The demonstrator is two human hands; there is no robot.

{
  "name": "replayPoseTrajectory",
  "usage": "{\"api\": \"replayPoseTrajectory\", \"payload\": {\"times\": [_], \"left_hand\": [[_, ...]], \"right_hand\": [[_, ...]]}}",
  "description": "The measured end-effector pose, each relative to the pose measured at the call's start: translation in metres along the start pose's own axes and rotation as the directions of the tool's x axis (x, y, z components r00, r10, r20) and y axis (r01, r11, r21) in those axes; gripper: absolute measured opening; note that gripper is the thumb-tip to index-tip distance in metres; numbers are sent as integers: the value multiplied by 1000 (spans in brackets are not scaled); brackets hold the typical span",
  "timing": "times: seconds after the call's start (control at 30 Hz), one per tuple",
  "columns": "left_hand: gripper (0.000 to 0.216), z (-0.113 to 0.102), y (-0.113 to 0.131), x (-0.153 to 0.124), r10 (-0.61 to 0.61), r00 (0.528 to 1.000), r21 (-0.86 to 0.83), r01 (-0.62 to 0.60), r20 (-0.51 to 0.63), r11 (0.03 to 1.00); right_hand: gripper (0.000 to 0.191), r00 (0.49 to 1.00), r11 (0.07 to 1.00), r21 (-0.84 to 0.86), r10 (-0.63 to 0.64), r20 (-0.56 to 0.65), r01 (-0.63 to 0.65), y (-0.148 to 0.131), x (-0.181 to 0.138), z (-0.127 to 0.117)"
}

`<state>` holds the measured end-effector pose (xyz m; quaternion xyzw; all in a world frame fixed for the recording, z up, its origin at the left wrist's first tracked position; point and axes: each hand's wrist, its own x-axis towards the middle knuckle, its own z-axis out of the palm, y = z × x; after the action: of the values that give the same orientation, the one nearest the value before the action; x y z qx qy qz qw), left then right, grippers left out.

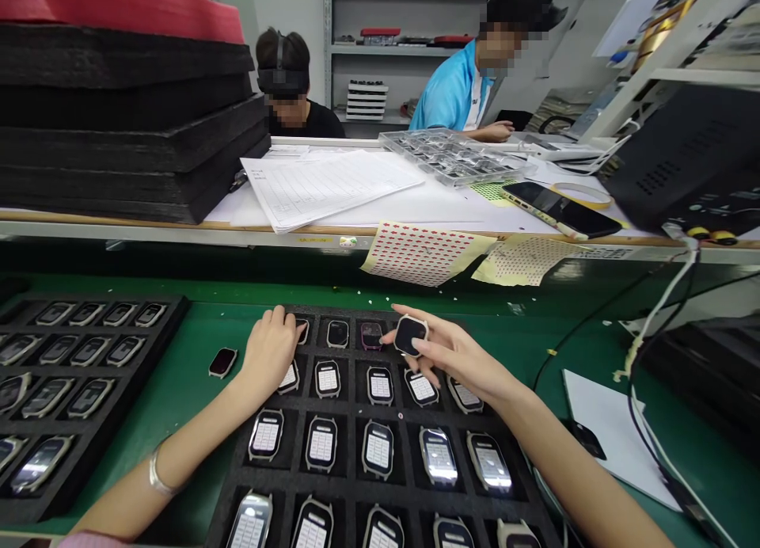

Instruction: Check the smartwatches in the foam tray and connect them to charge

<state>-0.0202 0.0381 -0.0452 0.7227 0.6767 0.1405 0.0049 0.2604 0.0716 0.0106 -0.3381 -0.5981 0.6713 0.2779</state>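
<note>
A smartwatch body without a strap (411, 336), its screen dark, is pinched between the thumb and fingers of my right hand (442, 346), just above the back row of a black foam tray (350, 405). My left hand (271, 348) is closed at the tray's back left corner, its fingertips on another watch (303, 331) that they partly cover. Between my hands, a dark-screened watch (338, 334) and a purple-edged watch (372, 336) lie in their compartments. Nearer rows hold several watches with lit white screens, such as one watch (321, 444).
On the green mat, a loose dark watch (223, 363) lies left of my hand, near a second foam tray (148, 358) of watches. A shelf above bears stacked black foam (131, 128), papers (332, 185) and a phone (561, 209). Cables (638, 358) hang at right. Two people sit beyond.
</note>
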Motion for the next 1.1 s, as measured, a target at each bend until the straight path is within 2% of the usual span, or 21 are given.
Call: {"api": "replayPoseTrajectory", "payload": {"times": [0.1, 0.27, 0.37, 0.43, 0.5, 0.57, 0.63, 0.7, 0.73, 0.77, 0.8, 0.9, 0.97, 1.1], "left_hand": [[24, 8, 2, 3, -11, 1000, -68, 11, 7, 998], [17, 11, -12, 8, -33, 999, -302, 44, 43, 952], [18, 6, -20, 13, -31, 996, -476, 66, 81, 877], [23, -1, -17, 15, -18, 995, -610, 77, 102, 789], [30, -10, -7, 16, 10, 992, -726, 83, 123, 683], [34, -20, 8, 16, 50, 985, -844, 118, 168, 523], [39, -26, 24, 15, 78, 969, -946, 208, 233, 247], [44, -27, 39, 13, 67, 961, -961, 273, 270, -41], [45, -26, 44, 13, 47, 960, -952, 279, 275, -126], [43, -24, 49, 12, 20, 963, -952, 269, 269, -147], [43, -21, 52, 11, -5, 965, -957, 261, 264, -129], [42, -15, 56, 8, -44, 965, -964, 261, 260, 40], [34, -13, 54, 6, -40, 973, -961, 229, 225, 154], [22, -12, 52, 2, 10, 990, -947, 131, 140, 294]], "right_hand": [[60, 997, 983, 182, -23, 69, 11, -1, 1, 3], [49, 993, 970, 217, -114, 23, 106, 0, 5, 5], [46, 989, 959, 244, -150, 11, 142, 0, 6, 2], [49, 987, 955, 251, -162, -3, 157, 1, 7, 0], [48, 988, 954, 257, -156, -6, 152, 5, 8, -1], [44, 991, 954, 269, -136, 1, 131, 9, 10, -1], [41, 994, 952, 286, -112, 9, 104, 12, 10, -1], [41, 996, 949, 308, -83, 28, 70, 15, 10, 0], [42, 997, 946, 320, -70, 41, 53, 15, 9, 1], [42, 997, 943, 330, -60, 54, 39, 16, 8, 1], [42, 996, 941, 337, -53, 66, 28, 16, 8, 1], [41, 995, 940, 342, -41, 87, 9, 18, 6, 1], [40, 994, 939, 343, -41, 97, 5, 19, 6, 1], [40, 995, 943, 334, -32, 95, -2, 20, 6, 1]]}}
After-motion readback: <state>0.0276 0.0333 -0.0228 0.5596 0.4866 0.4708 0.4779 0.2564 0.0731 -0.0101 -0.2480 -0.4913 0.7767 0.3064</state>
